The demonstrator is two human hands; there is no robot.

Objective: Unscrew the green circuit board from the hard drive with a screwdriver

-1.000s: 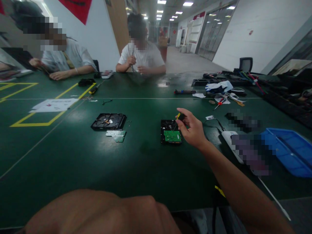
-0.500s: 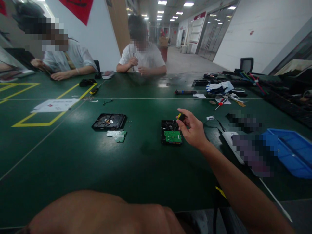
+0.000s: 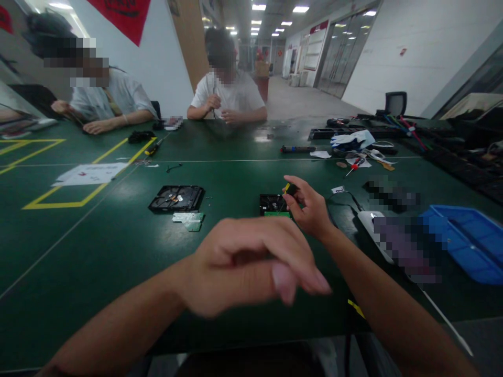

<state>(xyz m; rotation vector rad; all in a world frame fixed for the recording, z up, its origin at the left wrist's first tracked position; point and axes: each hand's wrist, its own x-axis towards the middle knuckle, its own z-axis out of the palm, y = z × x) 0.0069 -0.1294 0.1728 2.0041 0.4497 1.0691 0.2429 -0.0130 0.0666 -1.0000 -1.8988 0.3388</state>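
Observation:
My right hand (image 3: 310, 207) grips a screwdriver (image 3: 291, 189) by its black and yellow handle. The shaft points down at a hard drive (image 3: 271, 200) lying with its green circuit board (image 3: 277, 213) upward. Closer to the camera, my left hand (image 3: 251, 262) hovers above the table, fingers curled and thumb drawn in against them. Nothing shows in its grasp. It covers the near part of that hard drive. To the left lies a second hard drive (image 3: 176, 199), with a detached circuit board (image 3: 188, 220) in front and several tiny screws (image 3: 209, 197) beside it.
At right are a blue tray (image 3: 471, 241), a white device (image 3: 371, 230) with a cable, and a red screwdriver (image 3: 354, 165). White gloves (image 3: 353, 140) lie farther back. A paper sheet (image 3: 90, 174) rests at left. Two people (image 3: 231, 99) sit across the table.
My left hand has risen from the bottom edge into the middle, now hiding the near side of the right hard drive. My right hand stays nearly still with the screwdriver.

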